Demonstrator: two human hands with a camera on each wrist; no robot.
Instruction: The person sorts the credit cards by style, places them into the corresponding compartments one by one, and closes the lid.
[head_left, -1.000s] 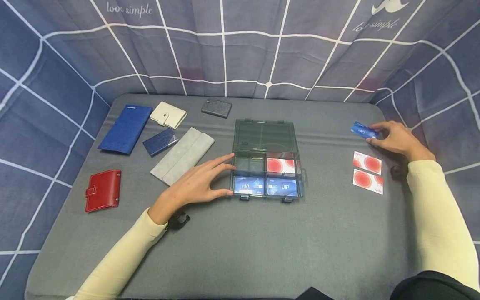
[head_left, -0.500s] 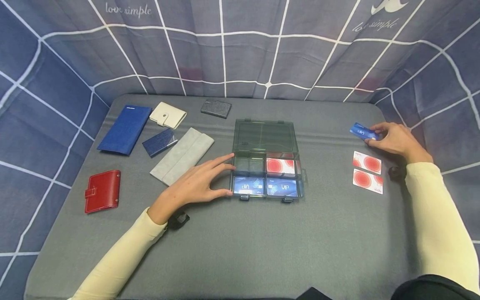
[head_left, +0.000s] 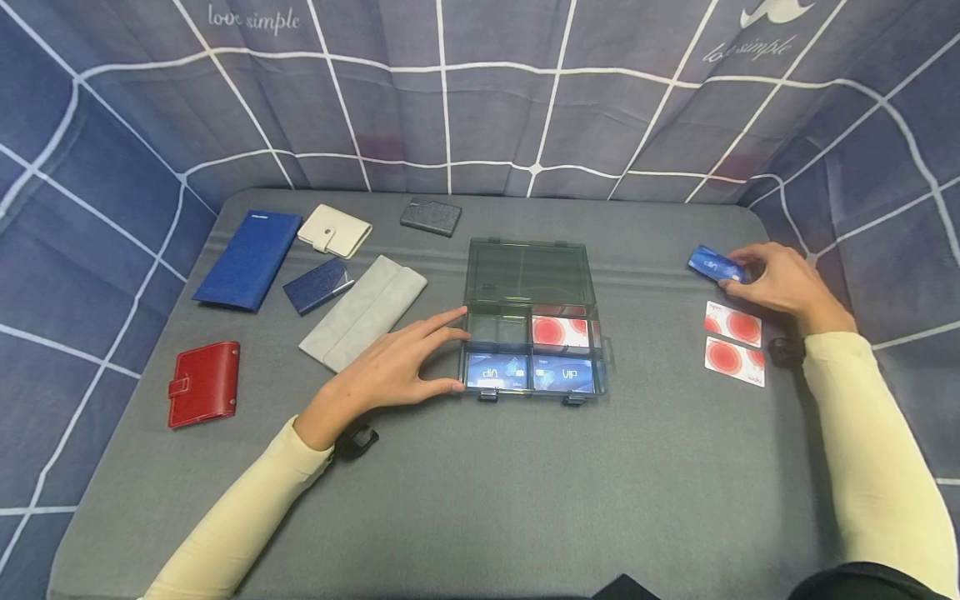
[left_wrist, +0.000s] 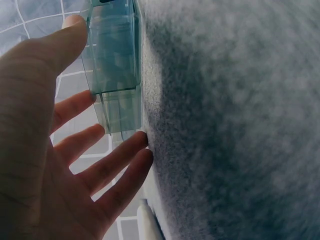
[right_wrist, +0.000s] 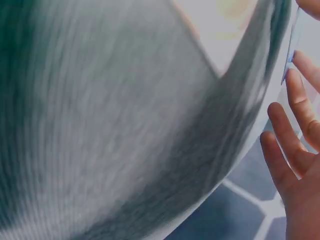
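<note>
My right hand pinches a blue VIP card between thumb and fingers at the far right. In the right wrist view, the card's thin edge shows by the fingertips. Two red-and-white cards lie just below on the mat. My left hand touches the left side of a tinted plastic compartment box, fingers and thumb extended. Its lid is folded back. Blue VIP cards lie in both front compartments, a red-and-white card in the back right one. No card shows in the back left one.
On the left lie a red wallet, a long blue wallet, a small navy holder, a cream snap wallet and a grey folded pouch. Behind is a dark grey holder. Checked fabric walls enclose the mat.
My right hand has shifted slightly left with the blue VIP card, drawing it a little toward the box. My left hand stays against the box.
</note>
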